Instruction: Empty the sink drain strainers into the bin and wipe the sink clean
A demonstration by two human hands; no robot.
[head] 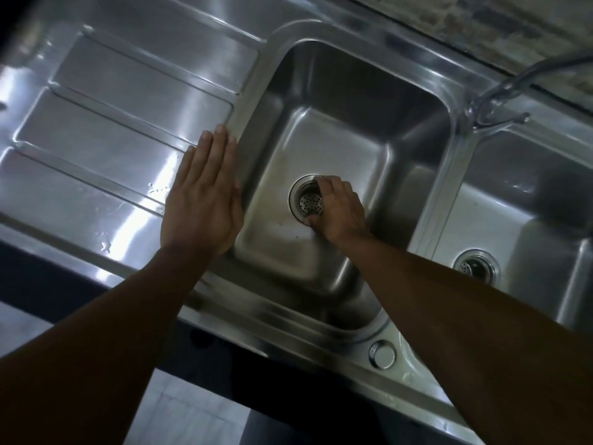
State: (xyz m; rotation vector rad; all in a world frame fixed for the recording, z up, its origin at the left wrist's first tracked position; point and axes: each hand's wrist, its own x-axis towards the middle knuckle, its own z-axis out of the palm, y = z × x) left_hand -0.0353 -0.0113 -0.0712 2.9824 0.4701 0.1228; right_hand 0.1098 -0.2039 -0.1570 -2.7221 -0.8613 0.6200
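The left forearm (96,332) and the right forearm (465,316) are bare and are stretched forward from the lower edge of the view. The left hand (202,194) is held flat, palm down, with the fingers straight and pressed together. The right hand (338,210) is reached lower, and its fingers and thumb are curled around the rim of the strainer (310,203).

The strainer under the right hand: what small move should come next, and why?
Probably lift the strainer straight up out of the drain. The right hand already curls its fingers round the strainer's edge, and the strainer appears seated in the floor of the basin. The left hand rests flat at the edge of the drainboard, as a brace. No bin is in view.
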